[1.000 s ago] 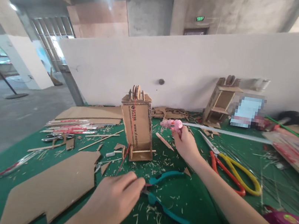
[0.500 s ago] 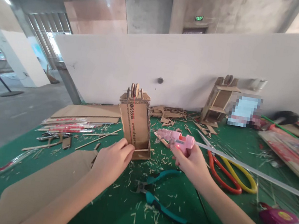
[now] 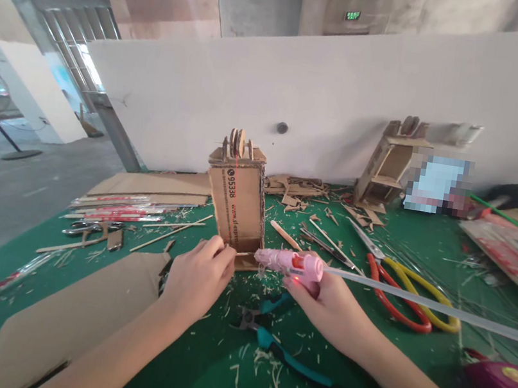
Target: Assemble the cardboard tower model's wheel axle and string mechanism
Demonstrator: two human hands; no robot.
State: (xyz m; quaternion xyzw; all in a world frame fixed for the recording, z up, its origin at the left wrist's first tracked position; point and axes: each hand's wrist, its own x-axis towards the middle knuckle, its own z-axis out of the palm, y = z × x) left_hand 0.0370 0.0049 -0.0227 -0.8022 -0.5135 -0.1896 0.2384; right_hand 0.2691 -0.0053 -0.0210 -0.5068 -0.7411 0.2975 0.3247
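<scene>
A tall cardboard model [image 3: 236,205] with small discs on top and a red string down its front stands on the green table [image 3: 364,339]. My left hand [image 3: 197,279] has its fingers closed at the model's lower left corner, pinching something thin there. A pink glue gun [image 3: 291,264] with a long clear glue stick [image 3: 427,303] out its back sits in my right hand [image 3: 332,305], nozzle pointing left at the model's base.
Teal pliers [image 3: 282,350] lie between my hands. Red-and-yellow scissors [image 3: 407,291] lie to the right, a big cardboard sheet [image 3: 75,316] to the left. A second cardboard model [image 3: 390,165] leans by the white wall. Sticks, scraps and a magenta object [image 3: 507,387] litter the table.
My left hand left the pliers and moved up to the model's lower corner. My right hand brought the glue gun down and left until its nozzle neared the model's base.
</scene>
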